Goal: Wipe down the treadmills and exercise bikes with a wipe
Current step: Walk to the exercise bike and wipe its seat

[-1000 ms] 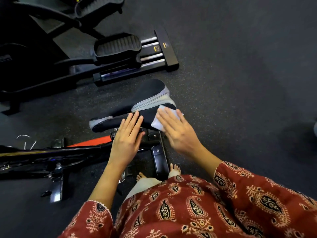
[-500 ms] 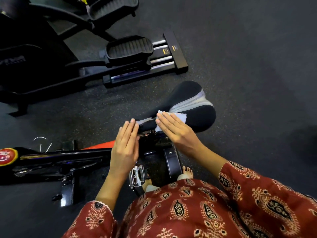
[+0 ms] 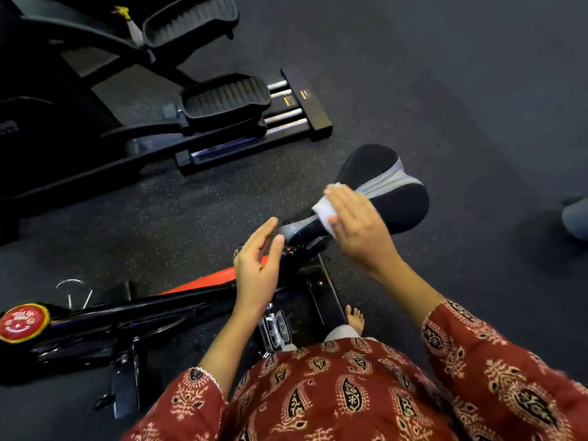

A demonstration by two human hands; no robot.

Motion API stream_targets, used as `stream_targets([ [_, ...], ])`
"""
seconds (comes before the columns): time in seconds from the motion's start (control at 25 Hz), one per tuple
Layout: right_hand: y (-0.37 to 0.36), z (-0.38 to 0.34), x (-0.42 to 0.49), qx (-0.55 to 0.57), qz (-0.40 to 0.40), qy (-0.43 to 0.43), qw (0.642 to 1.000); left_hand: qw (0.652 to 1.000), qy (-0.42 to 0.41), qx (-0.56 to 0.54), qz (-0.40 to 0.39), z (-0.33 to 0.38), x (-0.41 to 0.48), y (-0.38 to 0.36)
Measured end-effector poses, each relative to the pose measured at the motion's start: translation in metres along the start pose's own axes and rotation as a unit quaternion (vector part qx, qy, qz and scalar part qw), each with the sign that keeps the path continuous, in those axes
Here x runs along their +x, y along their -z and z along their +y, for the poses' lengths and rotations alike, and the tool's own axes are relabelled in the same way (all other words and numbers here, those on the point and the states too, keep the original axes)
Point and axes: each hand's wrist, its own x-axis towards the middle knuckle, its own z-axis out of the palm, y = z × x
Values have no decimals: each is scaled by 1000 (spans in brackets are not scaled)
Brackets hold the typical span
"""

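I'm pressing the white wipe [image 3: 322, 209] flat under my right hand [image 3: 358, 232] on the black-and-grey padded bike saddle [image 3: 397, 198] — left hand [image 3: 257, 265] hovering loose and empty just beside its nose — probably sweeping rearward next.

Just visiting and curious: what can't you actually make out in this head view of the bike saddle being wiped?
Head view.
Hidden: most of the wipe, under the right hand.
Too small, blurred: print on the red round label.
Cut off: the elliptical machine by top and left edges; the grey shape by the right edge.
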Motion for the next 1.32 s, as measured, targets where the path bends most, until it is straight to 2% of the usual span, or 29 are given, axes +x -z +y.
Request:
stream_targets([
  [0.04,1,0,-3,-12,5,-74,997,998,-47,42,-21,2,1,0],
  [0.12,-4,-26,0,10,-19,-119,993,984,-125,117,-49,2,5,-3],
  [0.2,-9,-50,-1,46,-50,-64,996,973,-161,153,-62,0,9,-5],
  [0.28,0,-28,-3,-5,-63,-23,998,961,-189,193,-66,-3,11,-4],
  [0.36,12,10,-13,-87,-43,-110,989,942,-223,237,-79,-2,13,-3],
  [0.44,21,36,-20,-110,-35,-239,964,921,-256,280,-93,1,17,-9],
  [0.48,17,33,-18,-107,-49,-262,958,913,-261,296,-99,4,19,-15],
  [0.52,10,19,-15,-96,-65,-247,962,909,-262,309,-102,7,20,-21],
  [0.6,1,-5,-15,-72,-80,-149,983,897,-261,342,-103,10,23,-30],
  [0.68,9,7,-15,-76,-74,-78,991,882,-262,377,-101,12,28,-38],
  [0.84,33,66,0,-108,-39,-236,965,871,-235,419,-98,22,38,-59],
  [0.88,32,66,7,-93,-51,-218,970,871,-227,426,-96,24,39,-65],
  [0.96,24,52,18,-61,-110,-87,988,871,-212,433,-94,27,41,-74],
  [1.04,23,62,30,-44,-165,35,985,874,-203,432,-90,31,46,-82],
  [1.08,28,74,40,-44,-188,41,980,877,-195,429,-87,34,48,-87],
  [1.2,38,105,59,-36,-217,-50,974,886,-174,424,-72,40,52,-98],
  [1.24,39,103,61,-33,-228,-28,973,886,-171,426,-65,40,51,-100],
  [1.32,35,90,65,5,-265,78,961,888,-164,427,-54,40,52,-105],
])
